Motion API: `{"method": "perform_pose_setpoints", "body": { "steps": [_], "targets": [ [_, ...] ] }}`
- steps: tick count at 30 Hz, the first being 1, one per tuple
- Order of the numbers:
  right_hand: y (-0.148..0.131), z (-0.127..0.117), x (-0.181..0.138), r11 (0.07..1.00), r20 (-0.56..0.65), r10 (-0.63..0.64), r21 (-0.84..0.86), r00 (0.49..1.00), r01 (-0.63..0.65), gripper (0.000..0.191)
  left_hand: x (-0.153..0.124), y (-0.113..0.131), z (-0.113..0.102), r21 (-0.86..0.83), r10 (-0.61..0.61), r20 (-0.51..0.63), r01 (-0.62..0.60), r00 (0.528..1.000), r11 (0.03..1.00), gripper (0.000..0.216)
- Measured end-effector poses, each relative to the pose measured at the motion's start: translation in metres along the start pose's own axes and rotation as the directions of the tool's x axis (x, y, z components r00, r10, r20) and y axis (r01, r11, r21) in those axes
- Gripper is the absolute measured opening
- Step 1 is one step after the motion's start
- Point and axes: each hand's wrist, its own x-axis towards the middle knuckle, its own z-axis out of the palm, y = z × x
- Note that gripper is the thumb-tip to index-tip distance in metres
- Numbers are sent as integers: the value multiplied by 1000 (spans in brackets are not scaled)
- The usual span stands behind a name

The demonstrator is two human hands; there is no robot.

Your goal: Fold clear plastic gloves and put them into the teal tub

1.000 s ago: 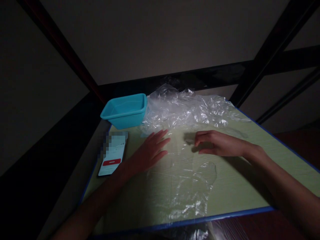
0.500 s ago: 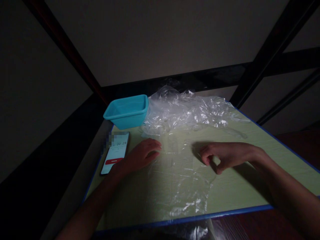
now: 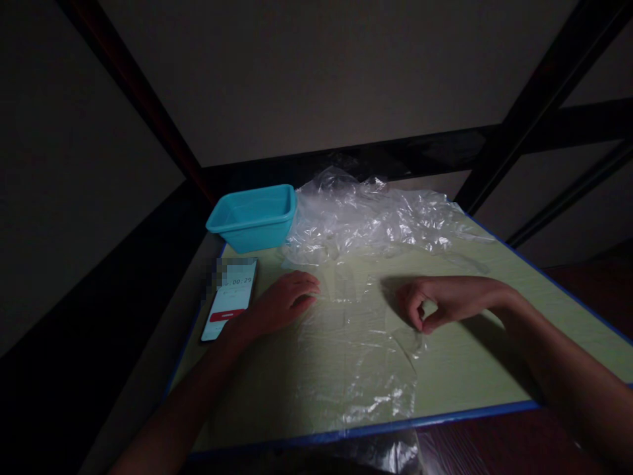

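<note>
Front-right of the blue tub (image 3: 260, 236) there's a clear plastic sheet (image 3: 359, 369), right hand (image 3: 438, 298) fingers pinching its edge; left hand (image 3: 283, 302) grip, can't tell. A hard yank could tear it.

Ok, one left hand (image 3: 284, 302) and one right hand (image 3: 445, 300) are seen, plus one tub (image 3: 260, 236), one phone (image 3: 231, 295), one table (image 3: 459, 379), one plastic heap (image 3: 376, 218) and one flat spread of film (image 3: 356, 349); separate pieces can't really be counted.
</note>
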Motion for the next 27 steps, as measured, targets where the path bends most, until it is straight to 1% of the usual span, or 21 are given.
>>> {"method": "perform_pose_setpoints", "body": {
  "steps": [4,7,9,12,16,21,24,27],
  "targets": [
    [0,-2,-1,995,-30,-86,41,996,87,22,-1,-2,2,0,-3,-15,3,1000,1000,16],
    [-2,-1,1,986,-68,-123,106,990,130,24,-1,0,1,-8,-7,-15,7,1000,1000,17],
    [-5,1,2,978,-69,-138,151,988,147,25,-1,1,0,-12,-2,-21,1,1000,1000,17],
    [-9,5,7,969,-49,-123,209,991,131,29,0,2,-1,-18,4,-25,-5,1000,1000,18],
    [-11,13,15,921,-30,-104,376,994,107,32,0,1,0,-17,5,-21,-5,1000,1000,17],
    [-8,24,30,874,-98,-116,462,988,149,25,0,1,1,-6,39,-31,-39,999,999,15],
    [-5,29,38,858,-93,-94,498,991,128,20,2,4,-1,-12,71,-63,-72,995,997,16],
    [-1,33,42,839,-93,-103,526,990,137,18,4,15,-5,-34,107,-69,-109,992,993,17]
  ]
}}
